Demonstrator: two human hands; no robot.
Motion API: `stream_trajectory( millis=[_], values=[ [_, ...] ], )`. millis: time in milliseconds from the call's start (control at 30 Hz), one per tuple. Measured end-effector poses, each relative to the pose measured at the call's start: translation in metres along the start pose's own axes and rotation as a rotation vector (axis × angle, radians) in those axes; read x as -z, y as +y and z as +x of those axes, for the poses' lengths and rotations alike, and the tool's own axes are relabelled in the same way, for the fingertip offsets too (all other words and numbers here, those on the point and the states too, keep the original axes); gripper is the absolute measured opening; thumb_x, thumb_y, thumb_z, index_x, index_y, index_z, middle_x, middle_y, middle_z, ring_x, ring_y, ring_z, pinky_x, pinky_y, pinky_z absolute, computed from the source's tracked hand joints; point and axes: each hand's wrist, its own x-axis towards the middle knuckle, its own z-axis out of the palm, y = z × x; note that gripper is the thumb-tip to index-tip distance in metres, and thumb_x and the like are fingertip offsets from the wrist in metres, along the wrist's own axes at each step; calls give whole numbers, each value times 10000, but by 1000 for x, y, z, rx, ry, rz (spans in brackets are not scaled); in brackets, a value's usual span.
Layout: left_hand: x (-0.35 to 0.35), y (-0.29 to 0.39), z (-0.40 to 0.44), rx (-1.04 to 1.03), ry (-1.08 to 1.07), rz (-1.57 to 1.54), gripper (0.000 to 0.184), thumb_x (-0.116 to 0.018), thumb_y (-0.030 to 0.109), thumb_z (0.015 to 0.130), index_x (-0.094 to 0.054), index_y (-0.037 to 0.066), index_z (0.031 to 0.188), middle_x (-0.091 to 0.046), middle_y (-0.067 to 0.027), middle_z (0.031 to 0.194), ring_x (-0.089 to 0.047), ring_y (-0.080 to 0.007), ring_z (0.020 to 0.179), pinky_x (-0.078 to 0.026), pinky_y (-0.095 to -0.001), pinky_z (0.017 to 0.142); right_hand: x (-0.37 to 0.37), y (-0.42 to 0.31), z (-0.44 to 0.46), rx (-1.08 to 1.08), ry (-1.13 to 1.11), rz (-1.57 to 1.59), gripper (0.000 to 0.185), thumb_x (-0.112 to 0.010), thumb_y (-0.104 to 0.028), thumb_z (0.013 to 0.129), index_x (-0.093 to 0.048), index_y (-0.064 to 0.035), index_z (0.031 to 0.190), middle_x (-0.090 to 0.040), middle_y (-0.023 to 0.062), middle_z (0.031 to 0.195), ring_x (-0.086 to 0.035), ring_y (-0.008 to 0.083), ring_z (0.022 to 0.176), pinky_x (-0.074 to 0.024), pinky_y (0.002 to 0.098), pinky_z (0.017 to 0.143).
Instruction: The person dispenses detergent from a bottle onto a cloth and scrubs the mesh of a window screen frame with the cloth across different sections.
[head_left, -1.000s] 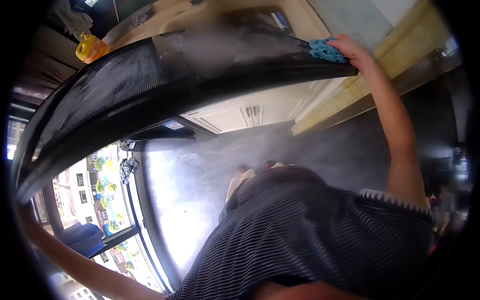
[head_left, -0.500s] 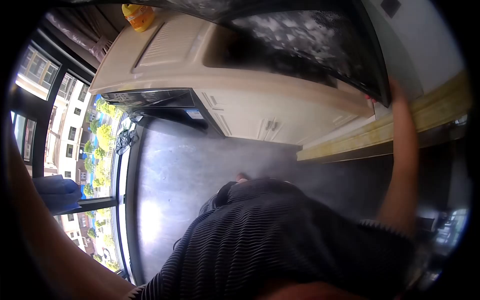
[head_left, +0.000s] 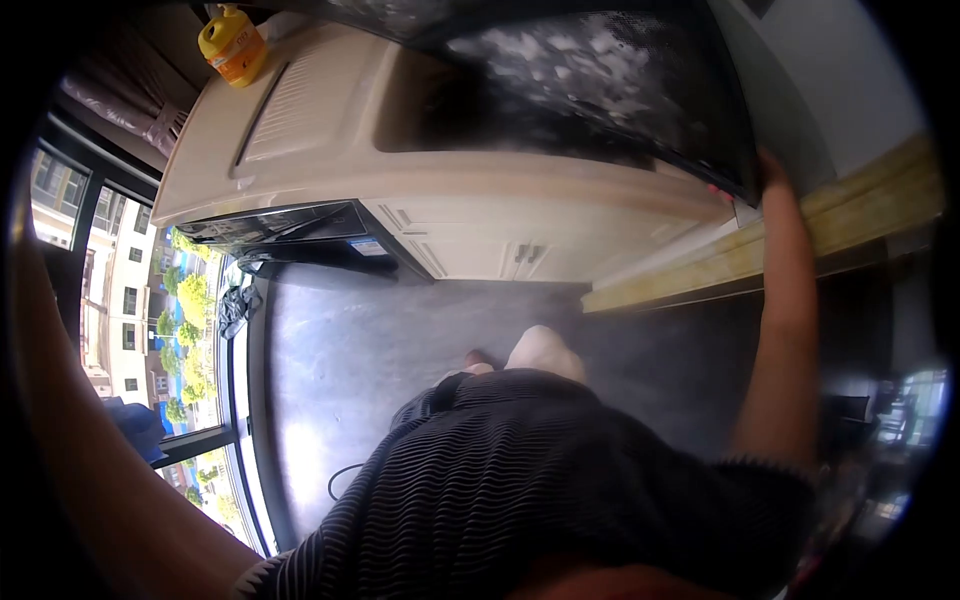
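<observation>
A large dark-framed screen (head_left: 600, 75) leans at a slant over the sink basin (head_left: 400, 110) in the beige countertop. White foam-like patches cover much of its dark surface, and fine mesh shows near its upper part. My right hand (head_left: 772, 172) grips the screen's lower right corner, with the thumb side behind the frame and red-nailed fingertips showing past its edge. Up the left side of the view runs my left arm (head_left: 90, 450). Its hand is beyond the visible area, so what it touches is hidden.
A yellow jug (head_left: 232, 48) stands on the countertop (head_left: 320, 75) at upper left. Below are white cabinet doors (head_left: 470, 245) and a black appliance (head_left: 300, 225). A yellowish ledge (head_left: 700, 255) juts out at right. Tall windows (head_left: 130, 300) line the left, with a dark plastic bag (head_left: 238, 305) by them.
My view has shifted, so the counter and jug appear further left. A pale rounded shape now shows beyond my shirt. My right hand keeps its grip on the screen corner.
</observation>
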Motion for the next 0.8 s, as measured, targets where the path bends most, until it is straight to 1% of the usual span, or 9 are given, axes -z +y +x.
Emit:
stream_trajectory(
  millis=[67,167,267,333,467,600,667,767,800],
  values=[
    [-6,1,1,9,-17,-1,276,-527,160,790,-539,-50,968,-559,-199,985,-551,-297,922,-464,-371,786,-4,-5,-1,14,-16,-31,513,-411,-432,845,-516,57,959,-579,200,728,-582,284,489,-444,347,317],
    [-21,-1,-3,27,-24,6,272,-527,158,791,-538,-48,967,-559,-198,981,-552,-296,920,-466,-367,781,-11,-5,-5,24,-49,79,472,-416,-386,851,-510,58,981,-584,193,742,-588,261,495,-456,332,329],
    [-30,0,-4,50,-20,-8,267,-528,156,792,-538,-46,967,-559,-198,976,-553,-295,917,-468,-363,775,-19,-4,-7,75,-20,-42,424,-435,-334,849,-504,53,1006,-587,181,749,-595,237,507,-465,312,340],
    [-41,-3,-6,61,-28,8,265,-528,155,793,-538,-44,966,-560,-197,973,-553,-294,916,-469,-360,772,-31,-8,-15,16,24,-43,384,-450,-297,847,-500,42,1021,-592,170,750,-598,224,508,-467,297,343],
    [-23,-9,10,49,1,31,259,-529,153,795,-537,-42,966,-560,-196,967,-554,-293,912,-472,-355,764,-3,22,13,258,-35,-19,384,-500,-335,825,-550,22,957,-591,114,750,-581,176,556,-474,294,449],
    [21,-10,40,12,54,51,253,-529,150,796,-537,-39,965,-561,-196,961,-555,-292,909,-475,-350,757,54,15,14,434,570,-151,360,-505,-286,815,-547,20,1001,-573,128,918,-541,191,775,-436,330,638],
    [47,-9,59,-16,78,64,251,-530,149,797,-536,-37,964,-561,-195,958,-556,-291,907,-477,-348,753,62,7,0,523,881,-206,354,-508,-261,811,-545,19,1023,-564,135,1002,-521,198,884,-418,347,732],
    [86,-7,89,-57,128,72,246,-530,147,798,-536,-35,964,-562,-194,954,-557,-290,905,-479,-344,748,15,-23,-95,1114,1056,-1117,314,-533,-172,795,-532,28,1038,-554,149,1027,-536,254,873,-419,372,787],
    [100,-5,101,-71,139,77,245,-530,147,799,-536,-34,964,-562,-194,952,-557,-290,904,-479,-342,746,-12,-30,-114,1229,1043,-1276,303,-535,-146,793,-528,31,1039,-552,152,1027,-541,256,863,-424,373,789]
  ],
)
